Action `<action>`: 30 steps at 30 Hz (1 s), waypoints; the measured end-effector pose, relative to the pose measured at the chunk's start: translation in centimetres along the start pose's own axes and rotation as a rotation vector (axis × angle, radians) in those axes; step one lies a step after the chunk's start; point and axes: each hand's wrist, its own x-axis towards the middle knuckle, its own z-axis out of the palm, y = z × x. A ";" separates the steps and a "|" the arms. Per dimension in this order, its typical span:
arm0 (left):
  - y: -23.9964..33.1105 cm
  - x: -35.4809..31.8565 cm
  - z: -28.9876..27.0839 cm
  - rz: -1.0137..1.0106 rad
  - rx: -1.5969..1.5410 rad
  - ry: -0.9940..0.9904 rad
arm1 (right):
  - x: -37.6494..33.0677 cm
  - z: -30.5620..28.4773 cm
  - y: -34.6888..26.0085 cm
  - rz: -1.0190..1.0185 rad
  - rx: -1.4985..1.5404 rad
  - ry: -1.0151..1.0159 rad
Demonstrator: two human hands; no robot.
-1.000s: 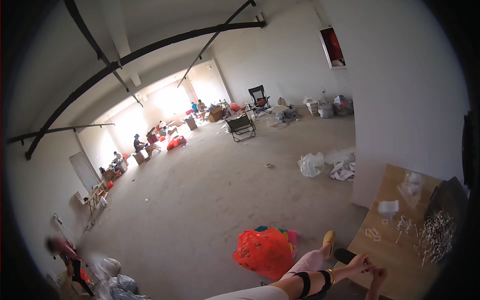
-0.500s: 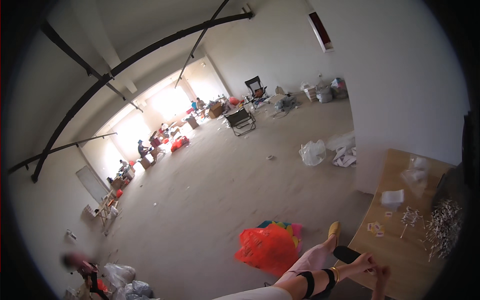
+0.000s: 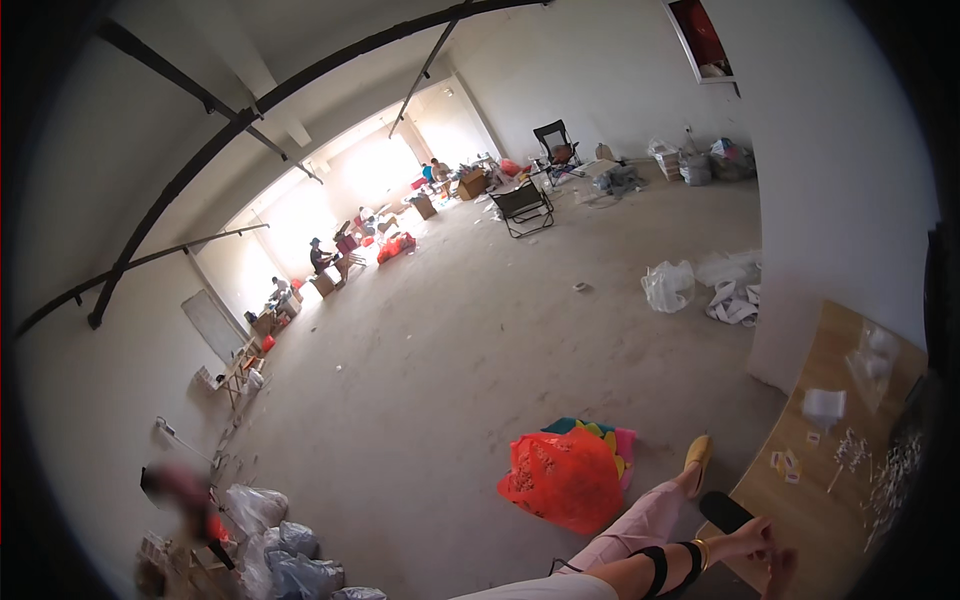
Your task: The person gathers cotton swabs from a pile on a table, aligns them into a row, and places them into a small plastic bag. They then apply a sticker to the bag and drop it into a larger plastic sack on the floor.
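My left hand (image 3: 750, 540), its forearm banded with black straps and a gold bracelet, is at the lower right beside the wooden table (image 3: 768, 480). Its fingers are drawn together; what they pinch, if anything, is too small to make out. My right hand (image 3: 781, 573) is close against those fingertips, its own fingers smeared. A dark rounded flat object (image 3: 725, 512) shows just beyond my left wrist; whether it is held cannot be told. On the tabletop lie small printed cards (image 3: 787, 465), a white packet (image 3: 824, 406), a few white-tipped sticks (image 3: 852, 449) and a large pile of them (image 3: 900, 478).
An orange-red plastic bag (image 3: 565, 480) sits on the floor left of my outstretched leg, over colourful pieces. Clear bags (image 3: 668, 286) lie by the wall corner. Folding chairs (image 3: 523, 208), boxes and seated people are farther back. At lower left, a person (image 3: 185, 500) is near stuffed bags (image 3: 290, 555).
The whole view has swung, so the room and table appear farther right. My hands stay together beside the table. The person at lower left has shifted posture.
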 end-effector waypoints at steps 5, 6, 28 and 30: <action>0.5 -0.2 0.0 0.016 0.029 0.043 | 0.2 0.5 -1.6 -0.067 -0.058 -0.003; 0.5 -0.8 -1.1 0.061 0.081 0.124 | 0.7 1.8 -2.3 -0.118 -0.054 -0.039; 3.9 -12.2 -8.6 0.701 0.247 0.315 | -10.8 8.8 -23.8 -0.160 0.114 -0.159; 4.3 -13.3 -9.3 0.709 0.215 0.297 | -11.0 9.5 -24.3 -0.125 0.068 -0.119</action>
